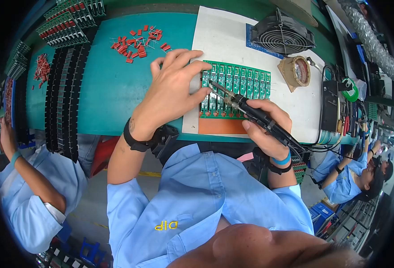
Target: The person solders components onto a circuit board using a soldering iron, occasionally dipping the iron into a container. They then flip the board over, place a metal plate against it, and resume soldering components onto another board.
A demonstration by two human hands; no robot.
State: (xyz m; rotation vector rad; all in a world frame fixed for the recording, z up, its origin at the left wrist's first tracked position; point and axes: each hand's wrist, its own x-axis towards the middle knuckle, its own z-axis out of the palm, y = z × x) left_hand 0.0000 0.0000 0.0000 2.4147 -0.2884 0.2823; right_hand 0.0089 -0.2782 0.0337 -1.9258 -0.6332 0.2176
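Soldering underway: right hand point(268, 127) grips soldering iron point(246, 109), tip toward 10 o'clock; left hand point(174, 89), fingers spread, pins green board panel point(239, 85); next joint likely needs steady aim.

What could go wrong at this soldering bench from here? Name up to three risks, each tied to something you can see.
1. The left hand presses on the green circuit board panel right beside the soldering iron tip, so its fingers could be burned.
2. The right hand grips the iron low on its handle; a slip might smear solder across neighbouring boards.
3. The loose red components lie close to the left hand and could be swept off the bench.
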